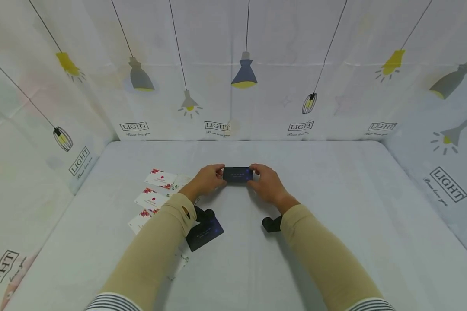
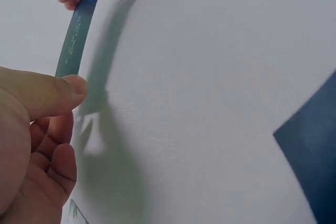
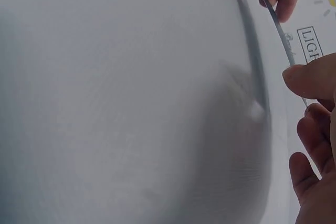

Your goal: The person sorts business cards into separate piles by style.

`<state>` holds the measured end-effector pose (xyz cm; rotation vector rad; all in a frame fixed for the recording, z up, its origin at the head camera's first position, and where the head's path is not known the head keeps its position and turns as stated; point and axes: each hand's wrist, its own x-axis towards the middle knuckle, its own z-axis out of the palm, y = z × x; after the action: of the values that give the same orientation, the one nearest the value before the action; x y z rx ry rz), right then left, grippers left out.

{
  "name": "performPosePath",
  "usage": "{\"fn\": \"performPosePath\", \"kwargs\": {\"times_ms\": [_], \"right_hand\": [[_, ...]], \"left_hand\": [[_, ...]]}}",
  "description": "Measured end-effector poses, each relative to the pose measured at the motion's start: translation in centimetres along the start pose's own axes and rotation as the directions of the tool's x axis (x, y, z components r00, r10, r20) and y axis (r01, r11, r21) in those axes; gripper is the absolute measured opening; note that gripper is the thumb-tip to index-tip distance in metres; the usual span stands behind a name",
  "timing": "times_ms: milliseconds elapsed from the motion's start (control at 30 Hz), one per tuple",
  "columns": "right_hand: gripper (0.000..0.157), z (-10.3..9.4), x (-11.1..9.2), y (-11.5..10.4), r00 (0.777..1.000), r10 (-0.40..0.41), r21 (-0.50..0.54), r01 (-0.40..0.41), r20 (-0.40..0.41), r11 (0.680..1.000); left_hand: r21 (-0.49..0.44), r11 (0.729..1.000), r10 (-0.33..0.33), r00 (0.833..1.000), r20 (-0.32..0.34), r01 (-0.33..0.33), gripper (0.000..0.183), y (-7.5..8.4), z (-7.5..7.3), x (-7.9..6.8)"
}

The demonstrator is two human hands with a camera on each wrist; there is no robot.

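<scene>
A small dark blue card (image 1: 238,175) with fine light lettering is held up between both hands over the white table. My left hand (image 1: 209,179) pinches its left end between thumb and fingers. At the opposite end, my right hand (image 1: 270,183) grips it the same way. In the left wrist view the card (image 2: 79,35) slants between the two hands, its shadow falling on the cloth beside it. The right wrist view catches the card (image 3: 283,38) almost edge-on, as a thin strip.
Another dark card (image 1: 204,235) lies under the left wrist. White cards with red floral prints (image 1: 149,198) lie left of the left forearm, which partly covers them. Close by is a card with green leaves (image 1: 183,179). A lamp-patterned cloth wall (image 1: 268,125) rises behind the table.
</scene>
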<state>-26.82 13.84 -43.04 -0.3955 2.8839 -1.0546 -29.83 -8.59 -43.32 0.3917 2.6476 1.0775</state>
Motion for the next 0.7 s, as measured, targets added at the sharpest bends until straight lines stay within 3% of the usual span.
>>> {"fn": "performPosePath", "kwargs": {"times_ms": [233,700], "right_hand": [[0.051,0.8,0.7,0.7,1.0,0.002,-0.001,-0.002,0.004,1.0],[0.054,1.6,1.3,0.9,0.994,0.108,0.04,-0.108,0.012,0.993]], "left_hand": [[-0.003,0.999,-0.034,0.999,0.007,0.034,0.062,-0.3,0.1,0.6],[0.082,0.994,-0.081,0.997,0.018,0.079,0.058,-0.4,0.6,1.7]]}}
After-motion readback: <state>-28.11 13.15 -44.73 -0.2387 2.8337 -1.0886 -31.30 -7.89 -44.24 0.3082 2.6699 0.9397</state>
